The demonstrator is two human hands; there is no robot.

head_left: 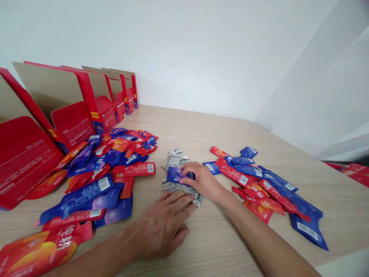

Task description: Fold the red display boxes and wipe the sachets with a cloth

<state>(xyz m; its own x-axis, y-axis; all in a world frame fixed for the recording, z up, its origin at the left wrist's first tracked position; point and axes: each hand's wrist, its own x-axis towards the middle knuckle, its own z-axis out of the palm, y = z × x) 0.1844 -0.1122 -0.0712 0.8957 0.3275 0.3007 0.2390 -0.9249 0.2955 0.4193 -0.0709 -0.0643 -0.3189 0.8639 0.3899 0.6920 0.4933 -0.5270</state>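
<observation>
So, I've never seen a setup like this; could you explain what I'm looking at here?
There's no machine at work here: these are a person's two bare hands. The single picture comes from a camera worn on that person's head, looking forward and down. The right hand pinches a blue packet above a pile of striped packets. The left hand lies spread, palm down, at the pile's near edge. On the wooden table, red and blue packets lie heaped to the left and right. Open red boxes stand at the far left.
</observation>
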